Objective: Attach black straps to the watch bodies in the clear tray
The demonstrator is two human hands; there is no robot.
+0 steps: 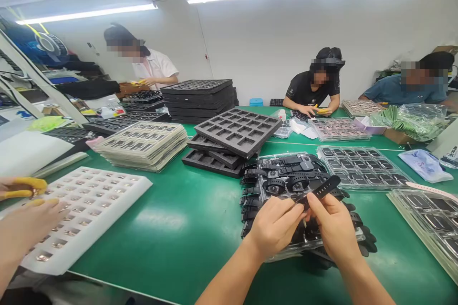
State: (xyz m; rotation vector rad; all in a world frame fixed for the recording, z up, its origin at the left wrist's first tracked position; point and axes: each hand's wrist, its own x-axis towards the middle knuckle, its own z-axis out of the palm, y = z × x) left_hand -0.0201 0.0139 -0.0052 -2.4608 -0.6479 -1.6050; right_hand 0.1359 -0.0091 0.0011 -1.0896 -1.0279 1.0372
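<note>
Several watches [275,186] already bore straps [249,201]; left hand [274,224] and right hand [334,224] pinched another strap [328,187], this one seemingly unfinished, though fingers [317,204] hid its lower end.

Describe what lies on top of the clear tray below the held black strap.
Black-strapped watches lie on the clear tray, with straps sticking out past its sides. The left grip, right grip and black strap cover part; whatever lies behind them cannot be seen.

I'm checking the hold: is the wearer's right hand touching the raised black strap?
Touching: the head view shows the right hand pinching the black strap, its thumb lying against it.
</note>
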